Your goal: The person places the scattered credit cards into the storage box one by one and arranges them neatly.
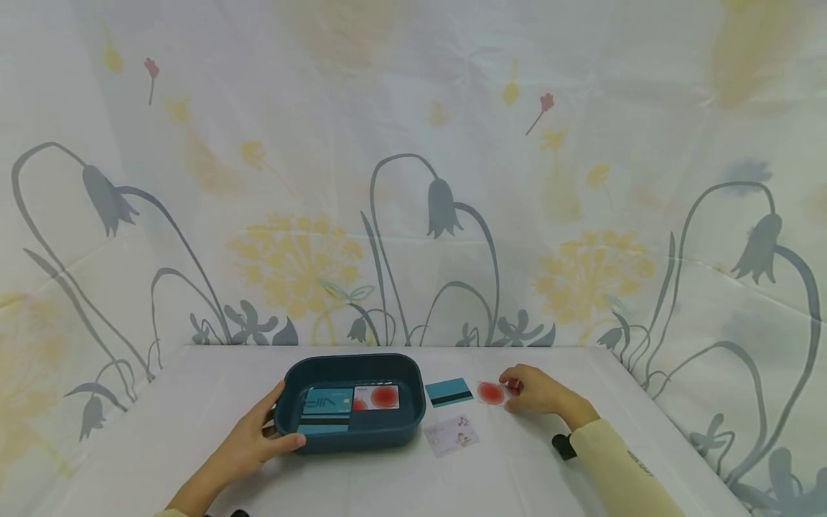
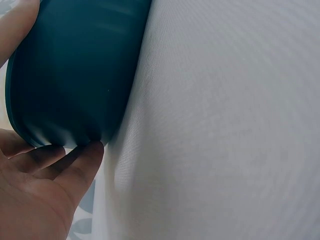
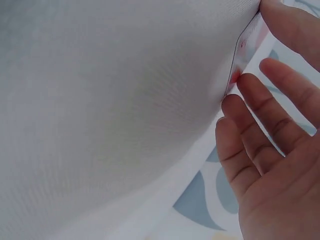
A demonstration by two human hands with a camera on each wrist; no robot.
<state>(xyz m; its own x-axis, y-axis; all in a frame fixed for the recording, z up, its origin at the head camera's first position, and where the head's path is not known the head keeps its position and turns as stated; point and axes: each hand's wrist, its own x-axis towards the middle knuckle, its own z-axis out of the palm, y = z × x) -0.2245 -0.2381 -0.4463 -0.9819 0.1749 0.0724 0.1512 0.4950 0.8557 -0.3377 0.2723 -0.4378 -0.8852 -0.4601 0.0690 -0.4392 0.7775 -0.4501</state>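
Observation:
A dark teal rounded box stands on the white table, its left end gripped by my left hand. The thumb lies at the near rim; in the left wrist view the fingers press the outside wall. My right hand holds a white card with a red circle by its right part, thumb and fingertips at opposite edges. The right wrist view shows this card edge-on, low over the cloth. Inside the box lie blue cards and a red-circle card.
Right of the box lies a blue card with a black stripe. Nearer the front is a pale card with a floral print. A flower-printed curtain hangs behind the table's back edge. White cloth covers the table.

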